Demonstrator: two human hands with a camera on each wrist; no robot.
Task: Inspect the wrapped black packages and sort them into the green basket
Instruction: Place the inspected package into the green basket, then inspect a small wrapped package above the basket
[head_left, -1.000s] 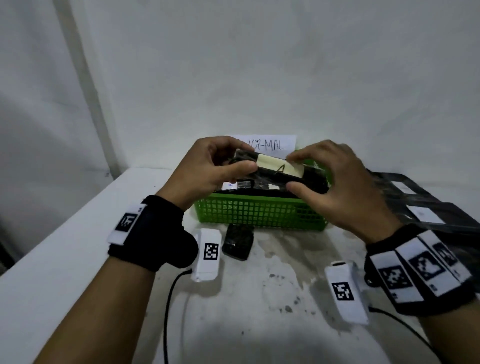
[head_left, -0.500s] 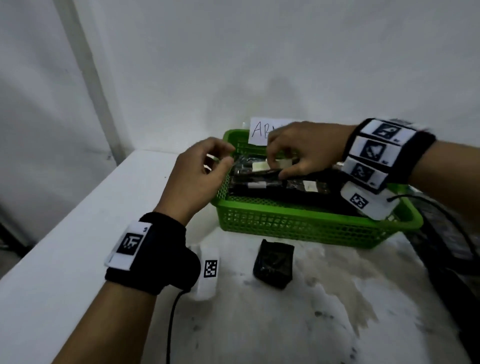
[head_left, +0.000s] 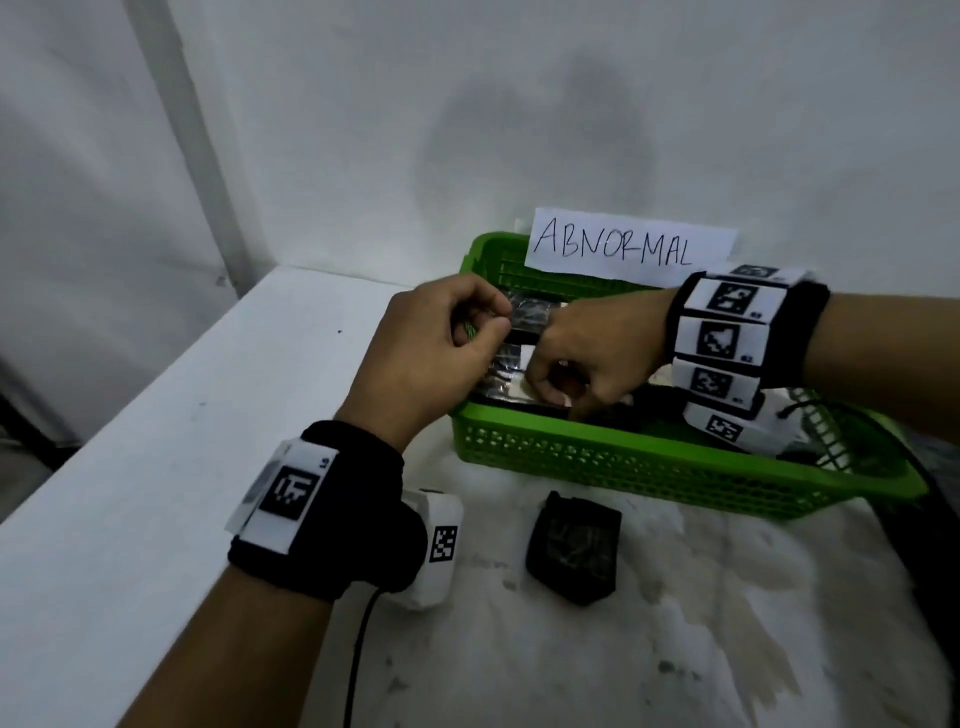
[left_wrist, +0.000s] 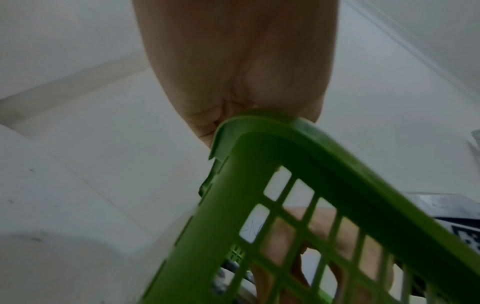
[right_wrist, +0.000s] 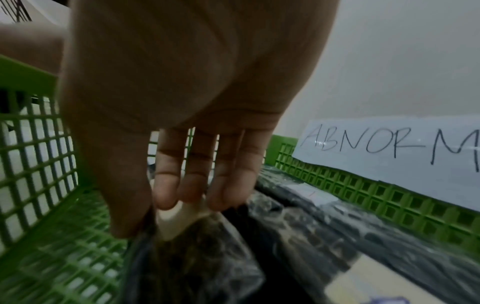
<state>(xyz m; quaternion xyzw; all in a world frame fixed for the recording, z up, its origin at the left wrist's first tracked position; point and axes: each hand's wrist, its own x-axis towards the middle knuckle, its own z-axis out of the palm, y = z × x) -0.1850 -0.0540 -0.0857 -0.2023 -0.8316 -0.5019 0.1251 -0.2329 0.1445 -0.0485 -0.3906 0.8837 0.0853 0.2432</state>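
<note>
A small black pouch (head_left: 574, 548) lies on the stained white table (head_left: 130, 519) near its front, just in front of the green basket (head_left: 649, 470) and apart from both hands. Beside the pouch, the person's left forearm crosses the table, wearing a black wristband (head_left: 332, 512) with a white camera unit (head_left: 434, 548) hanging below it. The left hand (head_left: 431, 358) rests at the basket's left end, its fingers curled round the green rim; the left wrist view shows the palm (left_wrist: 241, 67) pressed against the rim's corner (left_wrist: 259, 131). The right hand (head_left: 587, 353) reaches into the basket from the right, and its thumb and fingers (right_wrist: 166, 181) pinch the top end of a wrapped black package (right_wrist: 192, 259) at its pale label (right_wrist: 176, 218). That package stands in the left part of the basket, directly under the right hand and close to the left wall, with its lower end among other wrapped packages (right_wrist: 324, 232) lying on the basket floor. Whether it already rests on them cannot be told. A paper sign (head_left: 631, 247) reading ABNORMAL leans on the basket's far wall, against the white wall at the table's back edge.
</note>
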